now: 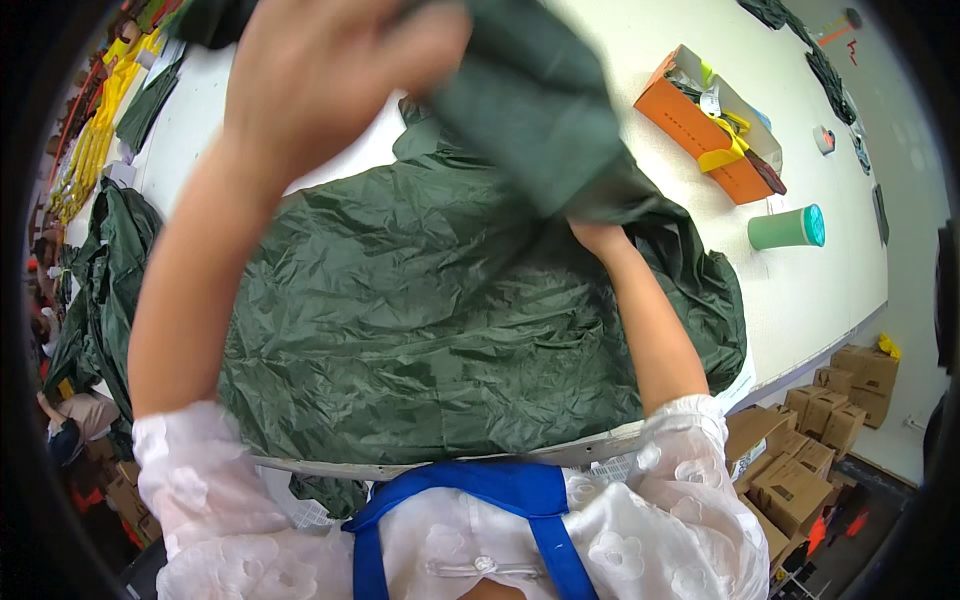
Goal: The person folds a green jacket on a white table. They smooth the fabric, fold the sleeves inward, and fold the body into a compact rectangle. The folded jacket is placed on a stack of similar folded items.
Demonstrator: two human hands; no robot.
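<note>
A thin, crinkled dark green garment (420, 330) lies spread over the white table in front of me. One folded flap of it (540, 110) is lifted at the top centre and blurred by motion. My left hand (330, 80) is raised over the far left part, beside that flap. Motion smears its fingers, so whether it grips the cloth is unclear. My right hand (597, 232) reaches in under the flap's lower end. Only its wrist side shows there; cloth covers the fingers.
On the white table (680, 250) at right stand an orange box (705, 145) with yellow-handled scissors and a green cylinder (785, 228). More dark green cloth (120, 260) hangs at left. Yellow items (95, 140) lie farther left. Cardboard boxes (795, 490) are stacked at lower right.
</note>
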